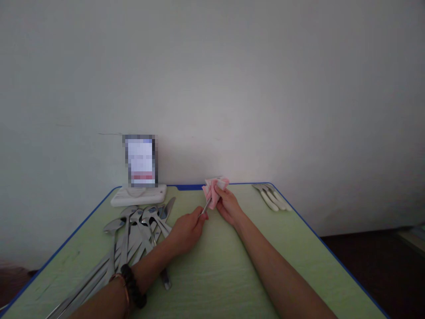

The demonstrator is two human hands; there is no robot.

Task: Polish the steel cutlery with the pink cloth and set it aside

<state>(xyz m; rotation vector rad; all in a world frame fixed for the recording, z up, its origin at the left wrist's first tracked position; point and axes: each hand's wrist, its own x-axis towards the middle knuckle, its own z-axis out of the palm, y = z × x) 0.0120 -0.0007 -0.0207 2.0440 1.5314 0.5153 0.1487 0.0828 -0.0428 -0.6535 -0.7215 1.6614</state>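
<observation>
My left hand (188,228) is closed on the slim metal handle of a piece of cutlery (206,207). Its far end disappears into a pink and white cloth (211,190), so whether it is a spoon, fork or knife does not show. With thumb on top, my right hand (229,206) pinches the crumpled cloth around that end, above the back part of the table. Beneath and beside my left forearm lies a loose heap of metal spoons (128,212), a knife (170,206) and other long-handled cutlery, partly hidden by the arm.
Several forks with white handles (269,200) lie side by side at the back right of the green, blue-edged table (212,274). At the back left, a blurred phone (141,161) stands upright on a white base (139,198). A pale wall (212,88) rises behind.
</observation>
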